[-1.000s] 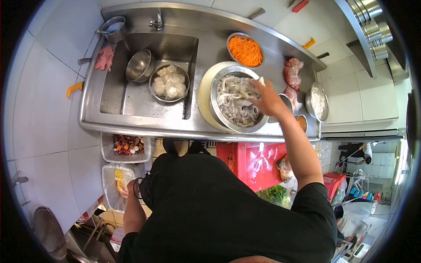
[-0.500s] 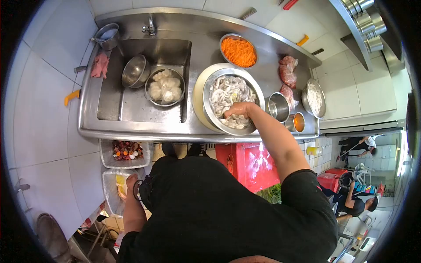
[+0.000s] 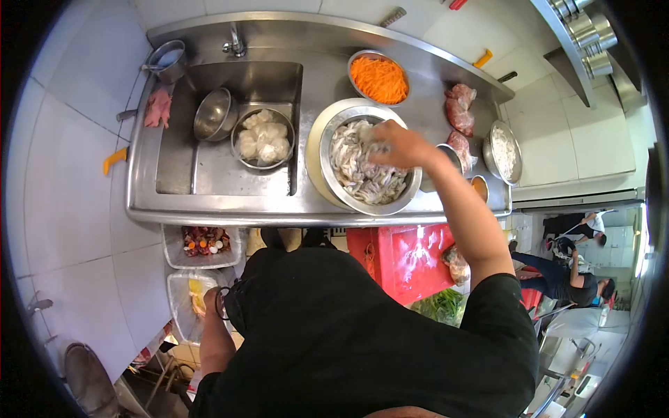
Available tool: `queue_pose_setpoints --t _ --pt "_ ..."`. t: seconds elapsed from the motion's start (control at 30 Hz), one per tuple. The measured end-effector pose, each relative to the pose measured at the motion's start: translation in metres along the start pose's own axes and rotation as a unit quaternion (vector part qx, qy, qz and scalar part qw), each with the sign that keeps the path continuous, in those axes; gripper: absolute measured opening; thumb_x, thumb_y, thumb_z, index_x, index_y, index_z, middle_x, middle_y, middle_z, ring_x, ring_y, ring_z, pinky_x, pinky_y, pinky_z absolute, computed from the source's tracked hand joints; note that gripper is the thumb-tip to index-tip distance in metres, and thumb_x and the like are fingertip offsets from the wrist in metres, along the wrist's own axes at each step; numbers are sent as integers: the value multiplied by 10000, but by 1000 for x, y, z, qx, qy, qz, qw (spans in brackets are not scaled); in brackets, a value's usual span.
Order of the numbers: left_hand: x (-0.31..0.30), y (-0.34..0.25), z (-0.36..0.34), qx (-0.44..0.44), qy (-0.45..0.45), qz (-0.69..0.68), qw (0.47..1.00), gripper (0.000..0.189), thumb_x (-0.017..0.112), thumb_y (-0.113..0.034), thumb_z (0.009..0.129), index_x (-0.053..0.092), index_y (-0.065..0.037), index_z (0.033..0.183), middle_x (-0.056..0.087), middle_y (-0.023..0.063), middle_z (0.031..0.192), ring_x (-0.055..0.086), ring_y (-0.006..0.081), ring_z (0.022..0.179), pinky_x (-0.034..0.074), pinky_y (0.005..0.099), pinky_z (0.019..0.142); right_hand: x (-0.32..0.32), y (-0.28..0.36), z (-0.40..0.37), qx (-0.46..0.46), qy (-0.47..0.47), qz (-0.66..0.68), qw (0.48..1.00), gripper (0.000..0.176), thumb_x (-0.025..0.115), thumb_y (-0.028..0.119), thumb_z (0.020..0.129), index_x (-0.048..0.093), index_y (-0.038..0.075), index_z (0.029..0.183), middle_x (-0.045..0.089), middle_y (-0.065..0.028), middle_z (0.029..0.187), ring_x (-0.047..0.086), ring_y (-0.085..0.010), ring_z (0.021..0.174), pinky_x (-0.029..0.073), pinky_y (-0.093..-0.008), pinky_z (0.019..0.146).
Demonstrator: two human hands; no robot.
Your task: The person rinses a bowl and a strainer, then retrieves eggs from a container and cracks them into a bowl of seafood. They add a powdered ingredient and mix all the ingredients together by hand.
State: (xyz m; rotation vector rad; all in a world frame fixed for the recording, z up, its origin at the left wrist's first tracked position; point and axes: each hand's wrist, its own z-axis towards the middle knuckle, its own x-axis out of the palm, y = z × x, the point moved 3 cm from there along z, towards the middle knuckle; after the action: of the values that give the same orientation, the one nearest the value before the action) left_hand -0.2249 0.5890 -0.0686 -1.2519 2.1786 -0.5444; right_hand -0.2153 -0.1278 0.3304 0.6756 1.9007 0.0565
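Note:
My right hand [image 3: 401,146] is over the upper right part of a steel bowl [image 3: 412,187], its fingers bent down and blurred by motion. Grey-white, wet strips that look like squid [image 3: 362,171] fill the bowl. It stands on a round cream-coloured board or lid [image 3: 315,164] on the steel counter. Whether the hand holds a strip I cannot tell. Low at my side, my left hand [image 3: 211,301] hangs by a plastic-lined bin [image 3: 175,296] with yellow scraps in it, its fingers barely showing.
Shredded carrot fills a bowl [image 3: 378,79] behind. Bagged meat [image 3: 460,115] and a bowl of white pieces [image 3: 503,152] are at the right. The sink [image 3: 209,171] holds an empty bowl [image 3: 215,115] and a bowl of white bundles [image 3: 263,139]. People [image 3: 578,282] work farther off.
My right hand has lifted out of the strips and moved up and right over the bowl's edge. My left hand has dropped slightly. People in the background have shifted.

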Motion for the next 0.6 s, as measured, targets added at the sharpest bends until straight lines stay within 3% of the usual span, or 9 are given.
queue_pose_setpoints --t 0.1,0.13,0.2,0.27,0.4,0.47,0.5,0.53,0.6 --pt "14 -8 2 -80 -29 -147 986 214 730 -237 908 691 -92 1061 610 21 765 583 169 609 452 314 479 50 37 -24 -188 -119 -188 957 624 790 358 775 652 138 1342 639 -267 1322 666 -436 1137 540 -446 984" --pt "18 -1 10 -63 -41 -183 980 197 733 -205 907 697 -79 1055 614 15 747 574 165 576 441 314 458 75 36 -17 -118 -74 -231 963 626 791 351 778 660 108 1340 455 -241 1488 651 -452 1166 521 -491 1008" --pt "21 10 21 -36 -58 -233 970 177 735 -169 905 705 -60 1042 622 14 733 571 166 552 438 316 450 94 46 -3 -46 -24 -269 962 629 792 344 782 668 78 1338 271 -215 1653 635 -468 1196 503 -537 1032" --pt "21 14 25 -17 -57 -230 971 170 732 -163 905 709 -49 1028 631 23 742 582 173 568 456 320 475 99 47 20 57 125 -238 961 502 772 285 768 734 80 1224 481 -223 1522 680 -421 1136 541 -510 983" --pt "23 14 24 43 -50 -211 975 159 728 -151 904 717 -25 1001 647 40 758 603 187 601 491 327 526 130 12 64 52 91 -214 971 405 765 270 743 774 55 1086 657 -226 1304 714 -383 1059 577 -469 908" --pt "23 19 23 85 -45 -199 975 156 725 -145 904 721 -14 988 655 49 766 613 194 617 509 331 551 130 13 73 -44 124 -265 955 364 734 268 763 771 10 1017 721 -236 1135 722 -374 1028 585 -452 875" --pt "23 22 24 98 -37 -195 975 155 724 -142 904 723 -8 981 659 54 770 618 197 625 518 333 564 126 12 79 -24 85 -163 983 395 712 259 786 750 -42 1039 694 -274 1190 711 -391 1055 576 -477 889" --pt "23 25 23 109 -30 -187 976 154 723 -139 904 725 -2 974 663 58 774 624 201 633 526 335 577 120 5 81 -21 82 -161 983 395 712 259 786 750 -42 1039 694 -274 1190 711 -391 1055 576 -477 889" --pt "24 20 21 109 9 -192 975 156 715 -142 904 726 -3 974 659 52 769 630 211 657 537 346 609 77 19 58 155 151 90 972 525 705 247 786 677 -64 1208 684 -289 1208 697 -398 1086 576 -500 888"
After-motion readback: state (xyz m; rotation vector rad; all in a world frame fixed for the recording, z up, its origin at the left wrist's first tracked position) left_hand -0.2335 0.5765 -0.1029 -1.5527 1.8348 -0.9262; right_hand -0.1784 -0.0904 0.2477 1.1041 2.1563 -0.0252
